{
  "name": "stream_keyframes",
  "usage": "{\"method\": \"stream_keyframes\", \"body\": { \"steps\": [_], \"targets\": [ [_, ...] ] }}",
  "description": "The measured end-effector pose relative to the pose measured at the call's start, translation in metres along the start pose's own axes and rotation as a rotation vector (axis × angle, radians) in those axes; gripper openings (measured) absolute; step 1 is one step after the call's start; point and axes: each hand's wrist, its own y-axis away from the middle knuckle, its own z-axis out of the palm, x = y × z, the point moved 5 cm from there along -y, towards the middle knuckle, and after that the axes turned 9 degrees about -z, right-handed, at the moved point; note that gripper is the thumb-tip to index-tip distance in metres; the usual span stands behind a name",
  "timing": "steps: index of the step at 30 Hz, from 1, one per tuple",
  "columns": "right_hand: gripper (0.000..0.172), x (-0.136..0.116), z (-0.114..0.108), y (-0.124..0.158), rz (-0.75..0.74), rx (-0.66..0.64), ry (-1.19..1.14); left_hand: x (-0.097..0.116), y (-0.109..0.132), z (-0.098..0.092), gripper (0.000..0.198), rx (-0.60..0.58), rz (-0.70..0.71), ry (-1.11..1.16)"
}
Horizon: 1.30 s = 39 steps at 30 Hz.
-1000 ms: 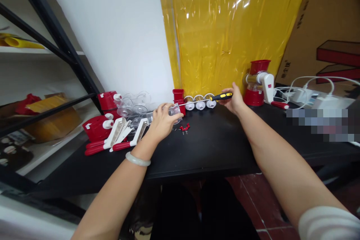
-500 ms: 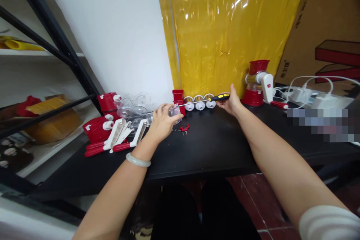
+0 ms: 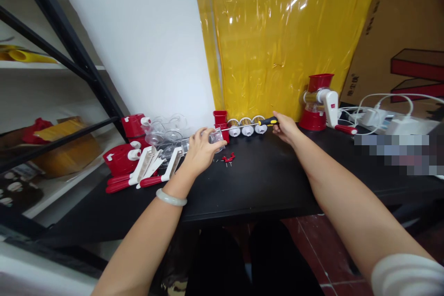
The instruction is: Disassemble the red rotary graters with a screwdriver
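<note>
Grasping a clear plastic grater housing (image 3: 217, 137) just left of the row of grater drums (image 3: 246, 127), the left hand (image 3: 201, 148) lays its fingers over the top, thumb near the open end. The housing looks light, stiff and smooth, so it probably slips or rolls unless held around its broad middle; the clear wall seems likeliest to crack if squeezed hard at the rim. Whether it rests on the black surface (image 3: 258, 180) or is lifted, I cannot tell.

To the right of the drums, the right hand (image 3: 287, 129) has its fingers grasping the rear end of a black-and-yellow screwdriver (image 3: 268, 121). The thin shaft crosses in front of the drums towards the housing; its tip is too small to make out. The tool should be rigid, and surest when held around its thick handle.

In front of the drums, slightly left, lie a small red plastic piece (image 3: 229, 157) and tiny screws (image 3: 229, 164), best taken with a light pinch.
</note>
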Motion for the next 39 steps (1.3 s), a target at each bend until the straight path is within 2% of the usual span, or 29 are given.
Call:
{"method": "stream_keyframes", "body": {
  "steps": [4, 7, 9, 11, 13, 21, 30, 39],
  "targets": [
    [0.015, -0.005, 0.004, 0.002, -0.019, -0.032, -0.212, 0.001, 0.0, 0.0, 0.035, 0.0, 0.004, 0.001],
    [0.007, -0.013, 0.007, 0.007, 0.015, -0.178, -0.332, 0.001, 0.001, 0.0, 0.035, 0.001, 0.008, 0.008],
    [0.018, -0.012, 0.005, 0.007, 0.032, -0.201, -0.24, 0.001, 0.001, -0.001, 0.036, 0.005, 0.009, 0.01],
    [0.031, -0.008, -0.001, 0.004, 0.01, -0.104, -0.045, 0.0, 0.001, -0.001, 0.036, 0.009, 0.009, 0.008],
    [0.035, -0.005, -0.006, 0.0, -0.047, 0.006, 0.087, 0.0, 0.001, -0.001, 0.036, 0.013, 0.01, 0.004],
    [0.023, -0.003, -0.004, -0.007, -0.004, 0.095, -0.177, 0.005, 0.001, 0.002, 0.033, 0.004, 0.031, 0.006],
    [0.028, 0.001, -0.01, -0.014, -0.032, 0.111, -0.124, 0.001, 0.001, 0.003, 0.038, -0.002, 0.041, 0.003],
    [0.029, 0.002, -0.028, -0.02, -0.046, 0.241, -0.012, 0.0, -0.001, -0.001, 0.034, 0.001, 0.0, -0.006]
  ]
}}
